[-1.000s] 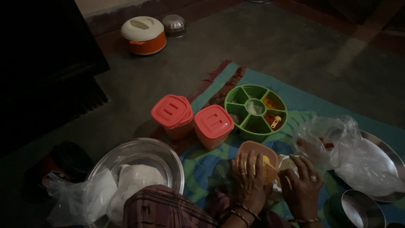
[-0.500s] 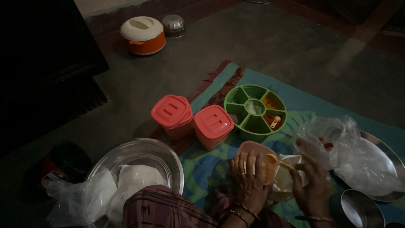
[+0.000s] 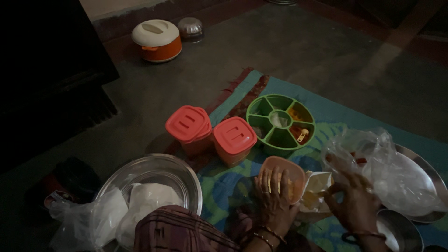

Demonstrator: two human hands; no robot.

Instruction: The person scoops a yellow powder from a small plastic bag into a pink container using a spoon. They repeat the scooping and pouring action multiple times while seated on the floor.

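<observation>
Your left hand (image 3: pixel 275 198) still grips the tilted orange tub (image 3: pixel 282 179); your right hand (image 3: pixel 354 203), fingers spread, has shifted to the packet (image 3: pixel 317 184) on the mat (image 3: pixel 326 109)

The person's left hand (image 3: pixel 275 193) is low in the middle of the view, with the back of the hand up and the fingers (image 3: pixel 269 177) spread out and pointing away from the body. Thin bangles go round the left wrist (image 3: pixel 267 233). The right hand (image 3: pixel 353 200) is just beside it on the right side, with the back up too, the fingers bent and the thumb reaching toward the left hand, and a dark band sits round the right wrist (image 3: pixel 359 235).
</observation>
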